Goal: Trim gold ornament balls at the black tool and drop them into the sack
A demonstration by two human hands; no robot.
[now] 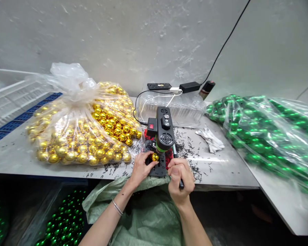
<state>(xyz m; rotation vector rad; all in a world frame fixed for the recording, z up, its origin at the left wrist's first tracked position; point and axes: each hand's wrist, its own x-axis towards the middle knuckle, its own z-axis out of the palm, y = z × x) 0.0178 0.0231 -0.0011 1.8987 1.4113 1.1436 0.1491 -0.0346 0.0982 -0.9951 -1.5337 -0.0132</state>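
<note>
A shiny gold ball (155,157) is held at the seven o'clock edge of the black machine's (165,124) round head. The machine is stood upright, its red switch (151,126) set at nine o'clock, its gripped lever (181,184) angled toward five o'clock.

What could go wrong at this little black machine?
The left hand holds a gold ball right by the black machine's head, so fingers might get pinched if the right hand moves the lever. Black scraps litter the table; some could stick to the ball.
</note>
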